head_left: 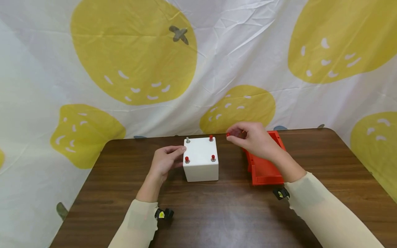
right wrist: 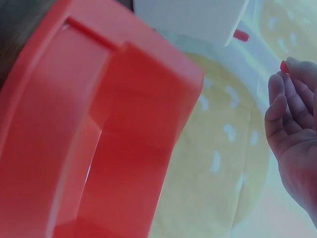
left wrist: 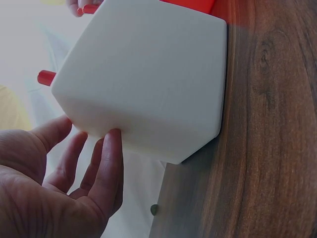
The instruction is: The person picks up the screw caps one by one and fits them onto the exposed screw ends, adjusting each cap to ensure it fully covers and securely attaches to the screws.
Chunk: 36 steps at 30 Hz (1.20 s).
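Note:
A white block (head_left: 201,151) stands on the table with metal studs at its top corners. Red caps cover the front-left stud (head_left: 187,159), the front-right stud (head_left: 213,158) and the back-right stud (head_left: 211,138). The back-left stud (head_left: 187,140) shows bare metal. My left hand (head_left: 165,160) touches the block's left side with thumb and fingertips; in the left wrist view its fingers (left wrist: 106,173) lie nearly straight against the block. Between thumb and fingertips, my right hand (head_left: 252,139) pinches a small red cap (right wrist: 284,67), right of the block and above the red tray's left side.
A red tray (head_left: 268,180) lies right of the block, partly hidden under the right hand and forearm. The brown wooden table (head_left: 217,213) ends at the back against a hanging white cloth with yellow fruit (head_left: 136,51). Both wrists carry small black devices.

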Each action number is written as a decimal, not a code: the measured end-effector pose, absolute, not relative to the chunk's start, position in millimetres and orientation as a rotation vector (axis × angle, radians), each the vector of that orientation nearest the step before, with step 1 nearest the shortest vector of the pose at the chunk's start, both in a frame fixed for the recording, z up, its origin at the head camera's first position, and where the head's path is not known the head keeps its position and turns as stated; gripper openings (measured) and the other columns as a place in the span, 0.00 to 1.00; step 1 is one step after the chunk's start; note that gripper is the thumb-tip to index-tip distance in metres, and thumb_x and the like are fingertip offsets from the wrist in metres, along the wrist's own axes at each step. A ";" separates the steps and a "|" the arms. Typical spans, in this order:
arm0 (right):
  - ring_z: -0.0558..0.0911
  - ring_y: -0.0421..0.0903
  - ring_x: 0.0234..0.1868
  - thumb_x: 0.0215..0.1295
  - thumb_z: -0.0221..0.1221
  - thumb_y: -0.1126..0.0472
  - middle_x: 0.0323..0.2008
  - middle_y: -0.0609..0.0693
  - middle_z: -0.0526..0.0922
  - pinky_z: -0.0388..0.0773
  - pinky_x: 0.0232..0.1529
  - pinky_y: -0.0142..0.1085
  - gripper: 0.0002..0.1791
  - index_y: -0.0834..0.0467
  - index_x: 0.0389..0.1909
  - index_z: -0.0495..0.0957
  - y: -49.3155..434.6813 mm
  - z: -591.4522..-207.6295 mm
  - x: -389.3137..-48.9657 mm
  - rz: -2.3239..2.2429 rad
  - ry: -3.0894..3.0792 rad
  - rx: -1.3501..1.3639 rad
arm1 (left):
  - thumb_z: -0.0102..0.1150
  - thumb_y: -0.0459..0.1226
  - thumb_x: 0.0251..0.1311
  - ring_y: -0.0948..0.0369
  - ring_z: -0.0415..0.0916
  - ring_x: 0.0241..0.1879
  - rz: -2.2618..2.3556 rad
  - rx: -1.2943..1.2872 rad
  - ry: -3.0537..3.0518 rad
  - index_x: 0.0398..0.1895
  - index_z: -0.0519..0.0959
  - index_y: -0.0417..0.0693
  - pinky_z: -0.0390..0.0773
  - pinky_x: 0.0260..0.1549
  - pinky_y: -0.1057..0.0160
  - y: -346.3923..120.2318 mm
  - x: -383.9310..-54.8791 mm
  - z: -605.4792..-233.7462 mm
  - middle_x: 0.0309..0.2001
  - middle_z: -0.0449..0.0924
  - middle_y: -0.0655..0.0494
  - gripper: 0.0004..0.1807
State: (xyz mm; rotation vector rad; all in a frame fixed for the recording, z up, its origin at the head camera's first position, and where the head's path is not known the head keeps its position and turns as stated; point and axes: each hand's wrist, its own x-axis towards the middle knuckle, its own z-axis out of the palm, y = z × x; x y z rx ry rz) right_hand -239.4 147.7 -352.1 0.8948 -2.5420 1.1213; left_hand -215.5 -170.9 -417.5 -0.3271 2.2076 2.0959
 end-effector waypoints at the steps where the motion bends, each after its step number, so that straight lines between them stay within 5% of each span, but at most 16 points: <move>1: 0.83 0.41 0.37 0.66 0.74 0.62 0.34 0.42 0.87 0.83 0.37 0.35 0.06 0.54 0.42 0.89 145.0 -351.6 -240.3 1.125 -2.543 0.897 | 0.74 0.41 0.67 0.54 0.85 0.47 2.097 -0.327 2.207 0.55 0.87 0.39 0.90 0.43 0.57 -170.9 -215.2 -417.3 0.54 0.85 0.44 0.19; 36: 0.83 0.45 0.38 0.68 0.72 0.63 0.35 0.46 0.88 0.85 0.44 0.47 0.07 0.59 0.45 0.89 73.2 -348.5 -272.3 1.085 -2.578 1.084 | 0.73 0.41 0.68 0.50 0.85 0.50 2.109 -0.328 2.185 0.55 0.87 0.38 0.89 0.50 0.50 -168.7 -214.7 -414.9 0.55 0.85 0.44 0.19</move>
